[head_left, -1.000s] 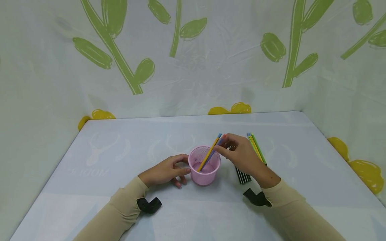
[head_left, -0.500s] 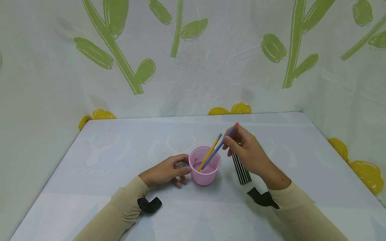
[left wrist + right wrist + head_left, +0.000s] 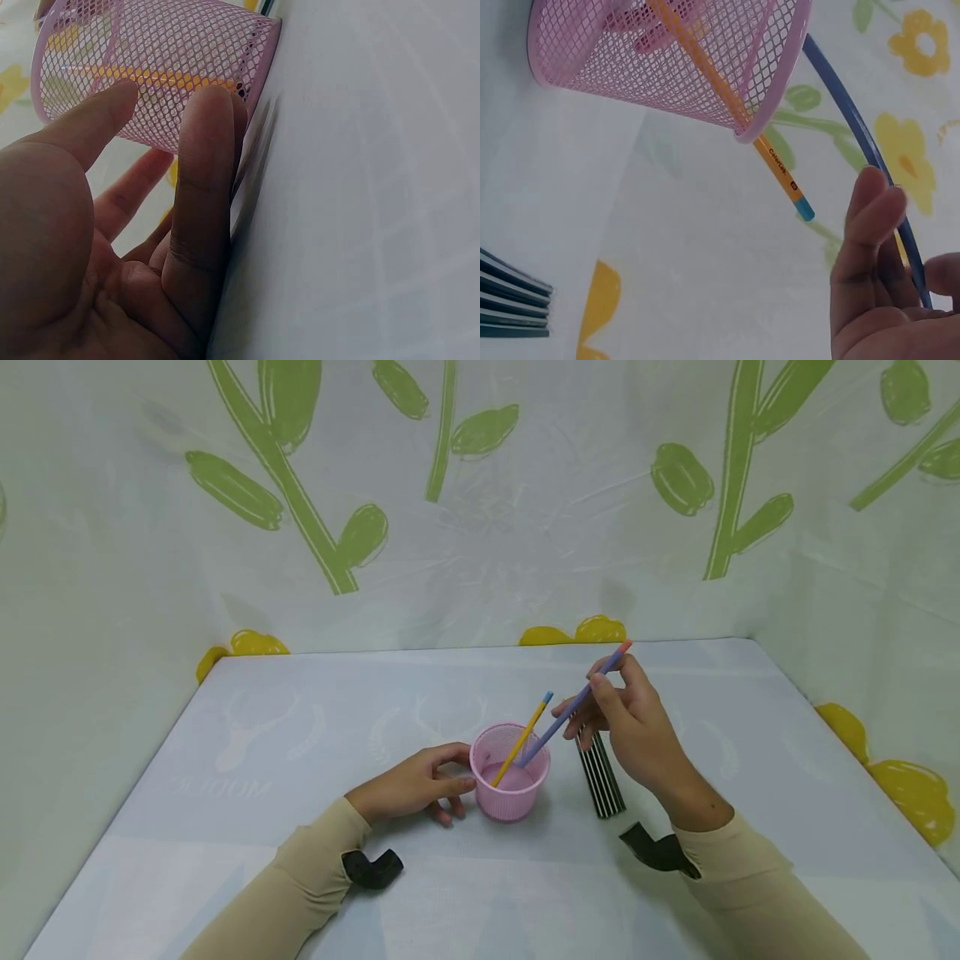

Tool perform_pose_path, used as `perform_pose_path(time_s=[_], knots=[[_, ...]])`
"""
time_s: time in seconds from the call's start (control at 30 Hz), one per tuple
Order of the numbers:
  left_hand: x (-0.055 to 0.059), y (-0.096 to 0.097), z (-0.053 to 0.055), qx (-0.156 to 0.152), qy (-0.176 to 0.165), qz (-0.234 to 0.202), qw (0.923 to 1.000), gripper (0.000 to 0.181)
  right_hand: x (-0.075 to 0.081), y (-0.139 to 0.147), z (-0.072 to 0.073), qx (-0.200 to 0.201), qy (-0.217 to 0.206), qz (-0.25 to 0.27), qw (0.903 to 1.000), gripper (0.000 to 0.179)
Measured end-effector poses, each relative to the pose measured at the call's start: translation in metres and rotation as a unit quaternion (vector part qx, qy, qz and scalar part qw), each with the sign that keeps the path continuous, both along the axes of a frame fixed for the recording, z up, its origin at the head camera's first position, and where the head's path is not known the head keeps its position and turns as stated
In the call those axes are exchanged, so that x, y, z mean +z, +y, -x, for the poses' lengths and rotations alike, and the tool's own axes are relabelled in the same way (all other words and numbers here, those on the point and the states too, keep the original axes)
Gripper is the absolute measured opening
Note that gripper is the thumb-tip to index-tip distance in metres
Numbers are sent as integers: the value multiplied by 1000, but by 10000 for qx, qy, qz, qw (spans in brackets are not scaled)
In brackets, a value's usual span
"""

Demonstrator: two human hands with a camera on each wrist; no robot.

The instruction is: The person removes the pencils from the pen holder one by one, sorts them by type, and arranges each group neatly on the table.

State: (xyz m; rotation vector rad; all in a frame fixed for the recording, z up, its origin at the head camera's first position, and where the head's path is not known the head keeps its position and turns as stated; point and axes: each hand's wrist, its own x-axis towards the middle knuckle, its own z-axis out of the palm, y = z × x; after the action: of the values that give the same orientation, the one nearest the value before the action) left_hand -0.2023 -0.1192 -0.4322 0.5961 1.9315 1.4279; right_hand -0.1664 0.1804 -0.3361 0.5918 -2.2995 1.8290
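Note:
A pink mesh pencil cup (image 3: 508, 806) stands upright on the table. One yellow pencil (image 3: 522, 739) with a blue end leans inside it. My left hand (image 3: 416, 785) is at the cup's left side, thumb and fingers touching the mesh (image 3: 180, 45) without wrapping round it. My right hand (image 3: 633, 718) pinches a purple-blue pencil (image 3: 573, 706) with an orange end near its top. That pencil slants down to the left, its lower end at the cup's mouth. The right wrist view shows the pencil (image 3: 847, 109) between thumb and fingers.
Several black-and-white striped pencils (image 3: 600, 781) lie side by side right of the cup, partly under the right hand. A pale table (image 3: 480, 893) bears everything. Behind it hangs a whitish sheet (image 3: 555, 527) with green leaves and yellow flowers.
My right hand has moved right and up, drawing the purple-blue pencil partly out of the cup. It now hides the green and yellow pencils. The left hand and cup stay put.

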Motion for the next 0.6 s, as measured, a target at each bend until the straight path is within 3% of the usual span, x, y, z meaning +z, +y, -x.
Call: perform_pose_path(time_s=[0.27, 0.43, 0.6], knots=[[-1, -1, 0, 1, -12, 6, 10000, 45, 3, 8, 1, -181, 80, 305, 9993, 24], [-1, -1, 1, -4, -1, -9, 10000, 46, 4, 16, 7, -368, 117, 112, 9992, 27], [-1, 0, 1, -6, -20, -12, 10000, 46, 3, 26, 14, -448, -160, -201, 9987, 27]])
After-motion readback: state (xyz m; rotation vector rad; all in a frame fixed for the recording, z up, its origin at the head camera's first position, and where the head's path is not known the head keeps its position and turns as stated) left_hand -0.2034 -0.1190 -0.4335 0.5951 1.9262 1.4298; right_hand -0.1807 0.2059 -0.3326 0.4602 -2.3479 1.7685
